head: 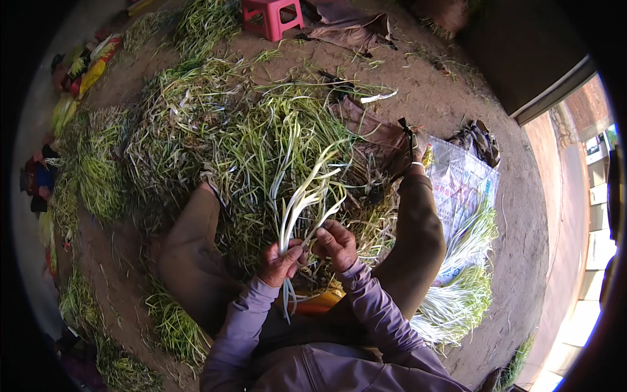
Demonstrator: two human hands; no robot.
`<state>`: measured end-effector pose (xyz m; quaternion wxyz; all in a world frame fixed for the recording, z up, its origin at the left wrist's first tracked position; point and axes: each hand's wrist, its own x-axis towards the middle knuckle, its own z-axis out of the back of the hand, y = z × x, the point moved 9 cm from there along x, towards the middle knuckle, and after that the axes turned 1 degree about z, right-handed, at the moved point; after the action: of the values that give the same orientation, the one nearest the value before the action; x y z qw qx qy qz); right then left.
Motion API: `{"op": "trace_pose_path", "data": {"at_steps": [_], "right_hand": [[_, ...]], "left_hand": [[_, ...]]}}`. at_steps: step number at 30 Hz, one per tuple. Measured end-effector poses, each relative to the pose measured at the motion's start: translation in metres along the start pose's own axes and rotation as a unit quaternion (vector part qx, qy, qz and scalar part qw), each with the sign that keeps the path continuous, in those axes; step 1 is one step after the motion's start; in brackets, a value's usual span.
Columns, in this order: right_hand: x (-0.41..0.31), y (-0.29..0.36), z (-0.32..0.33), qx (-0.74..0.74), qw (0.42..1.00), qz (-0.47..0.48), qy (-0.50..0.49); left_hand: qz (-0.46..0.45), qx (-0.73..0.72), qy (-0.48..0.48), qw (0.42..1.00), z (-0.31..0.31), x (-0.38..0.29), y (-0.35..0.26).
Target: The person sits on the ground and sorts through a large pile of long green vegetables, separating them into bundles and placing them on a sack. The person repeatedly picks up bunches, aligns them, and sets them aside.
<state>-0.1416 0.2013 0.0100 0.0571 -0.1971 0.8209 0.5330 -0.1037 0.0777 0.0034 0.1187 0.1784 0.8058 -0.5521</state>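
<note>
Several long pale stalks with yellow-green leaves [295, 208] stand up out of my left hand [280, 262], whose fingers close round them; their white lower ends hang below the fist. Close by on the right, my right hand [337, 245] pinches a thinner pale stalk that angles up beside the others. Both hands are over my lap. Beyond them, between and past my legs, spreads a big heap of green and dry leafy stalks [254, 142].
On the right, whitish stalk bundles [453, 301] lie on a printed plastic sheet [453, 179]. A pink plastic stool [274, 17] stands at the top. More green bundles [100, 181] lie left, with people partly visible at the far left edge. One loose white stalk [378, 97] lies beyond the heap.
</note>
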Motion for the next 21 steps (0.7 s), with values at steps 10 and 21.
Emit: {"op": "trace_pose_path", "data": {"at_steps": [10,21], "right_hand": [[-0.022,-0.041,-0.053,-0.304,0.894,0.133,0.302],[-0.015,-0.034,-0.039,-0.509,0.799,0.195,0.253]], "left_hand": [[0.02,-0.114,-0.062,0.991,0.037,0.0,-0.008],[-0.082,-0.044,-0.19,0.977,0.09,0.014,-0.048]]}}
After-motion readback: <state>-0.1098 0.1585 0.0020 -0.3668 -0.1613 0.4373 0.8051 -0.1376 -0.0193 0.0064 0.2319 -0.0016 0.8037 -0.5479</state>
